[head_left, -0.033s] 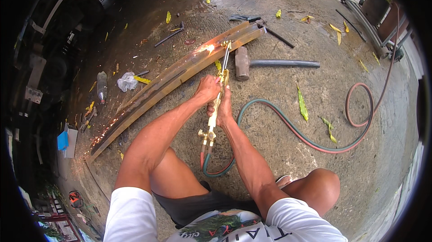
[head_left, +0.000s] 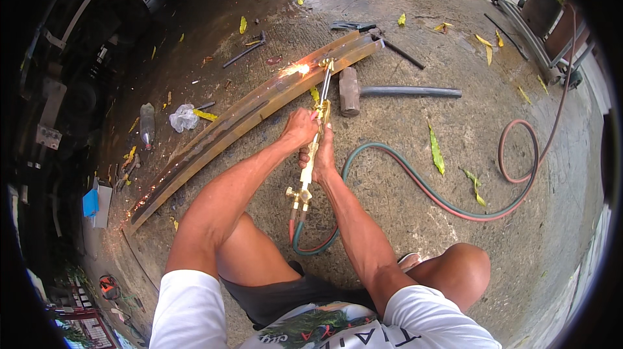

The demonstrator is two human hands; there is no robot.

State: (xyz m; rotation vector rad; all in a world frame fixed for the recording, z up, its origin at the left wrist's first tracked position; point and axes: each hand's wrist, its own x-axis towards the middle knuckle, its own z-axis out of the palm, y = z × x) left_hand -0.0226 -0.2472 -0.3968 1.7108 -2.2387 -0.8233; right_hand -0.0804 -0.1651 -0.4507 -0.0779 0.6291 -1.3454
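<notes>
Both my hands are closed on a brass cutting torch (head_left: 305,174). My left hand (head_left: 301,126) grips it near the front valve, and my right hand (head_left: 322,157) wraps the handle just behind. The torch head reaches over a long rusty steel channel (head_left: 250,119) lying diagonally on the concrete. A bright orange glow with sparks burns on the channel's inner face, a little left of the tip. More sparks scatter at the channel's near left end. Paired red and green hoses (head_left: 415,177) leave the torch's rear and loop to the right.
A sledgehammer (head_left: 349,91) lies right of the channel, its handle pointing right. Beyond the channel's far end is a dark rod (head_left: 403,54). A plastic bottle (head_left: 148,127) and a crumpled clear bag (head_left: 184,118) lie left. A wheeled cart (head_left: 535,37) stands at far right.
The spark spray at the glowing spot has changed shape, and fewer sparks show at the channel's near left end. My hands and the torch look unmoved.
</notes>
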